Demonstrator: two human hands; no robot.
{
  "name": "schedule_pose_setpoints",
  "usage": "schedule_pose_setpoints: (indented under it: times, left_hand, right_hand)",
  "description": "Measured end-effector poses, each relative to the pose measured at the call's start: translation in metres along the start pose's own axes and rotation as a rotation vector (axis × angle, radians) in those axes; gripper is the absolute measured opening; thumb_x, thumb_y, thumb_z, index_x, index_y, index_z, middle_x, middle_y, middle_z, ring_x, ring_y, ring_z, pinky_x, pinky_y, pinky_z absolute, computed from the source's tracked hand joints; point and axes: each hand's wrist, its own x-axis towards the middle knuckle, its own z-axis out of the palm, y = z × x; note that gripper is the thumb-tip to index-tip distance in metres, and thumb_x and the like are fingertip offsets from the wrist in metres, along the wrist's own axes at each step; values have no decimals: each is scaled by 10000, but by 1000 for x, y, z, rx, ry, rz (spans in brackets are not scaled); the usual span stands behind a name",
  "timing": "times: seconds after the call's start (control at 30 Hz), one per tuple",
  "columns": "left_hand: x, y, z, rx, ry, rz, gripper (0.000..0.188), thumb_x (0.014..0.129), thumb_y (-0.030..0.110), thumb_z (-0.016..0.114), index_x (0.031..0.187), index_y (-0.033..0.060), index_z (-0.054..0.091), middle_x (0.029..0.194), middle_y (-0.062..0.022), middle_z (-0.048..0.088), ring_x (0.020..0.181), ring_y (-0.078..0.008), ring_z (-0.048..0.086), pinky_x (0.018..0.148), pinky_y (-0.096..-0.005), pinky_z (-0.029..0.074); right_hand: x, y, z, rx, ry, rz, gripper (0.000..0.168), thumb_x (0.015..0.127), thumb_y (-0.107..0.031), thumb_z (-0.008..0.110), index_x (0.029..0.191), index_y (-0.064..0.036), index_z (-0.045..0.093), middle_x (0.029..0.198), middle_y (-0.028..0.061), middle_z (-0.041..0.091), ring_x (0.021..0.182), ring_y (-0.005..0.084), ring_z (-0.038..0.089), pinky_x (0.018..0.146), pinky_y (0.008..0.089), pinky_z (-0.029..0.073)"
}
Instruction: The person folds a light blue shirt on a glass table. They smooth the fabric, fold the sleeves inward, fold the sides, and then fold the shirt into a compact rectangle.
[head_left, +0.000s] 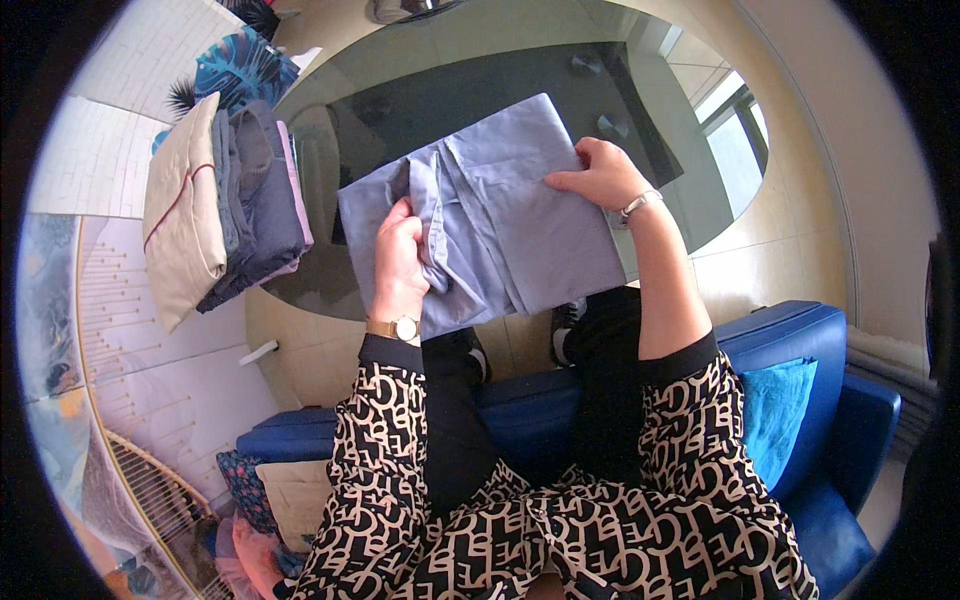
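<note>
A light blue-grey cloth (555, 240), partly folded, lies over the near part of a dark glass oval table and reaches past its near edge. My left hand (401, 251) grips a bunched, gathered fold on the cloth's left half, with the fingertips partly hidden in it. My right hand (604, 172) pinches the cloth's right edge near its far corner, thumb on top and fingers at the edge. Between the hands a long seam or fold runs across the cloth.
The glass table (480, 75) reflects the room. Left of it stands a pile of folded fabrics (255, 210) with a cream piece (184, 225) outermost. A blue sofa (795, 337) bears a turquoise cloth (776, 420) at right and a cream cushion or cloth (296, 502) at left.
</note>
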Motion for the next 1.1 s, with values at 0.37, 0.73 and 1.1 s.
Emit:
schedule_pose_setpoints:
  times: [0.37,0.73,1.1]
  left_hand:
    - [-7,-8,28,-130,27,27,233,858,83,657,1085,38,628,941,-16,628,841,-113,600,768,-254,484]
    - [-5,-13,26,-233,-28,-14,265,891,79,604,1152,29,603,1034,-78,656,943,-186,636,834,-316,519]
    - [4,-22,7,-305,-37,-46,269,932,142,524,1169,30,585,1069,-94,641,969,-201,629,880,-337,501]
  right_hand:
    - [-15,-11,-33,285,-116,-62,586,658,-421,825,1061,-45,626,883,114,656,784,216,638,752,312,518]
    - [-36,-68,31,473,-17,-282,483,657,-264,845,982,-36,570,718,49,578,639,134,551,587,289,482]
    - [-48,-75,106,897,-8,-235,279,844,-161,755,1025,-33,584,894,-18,617,784,48,566,717,206,484]
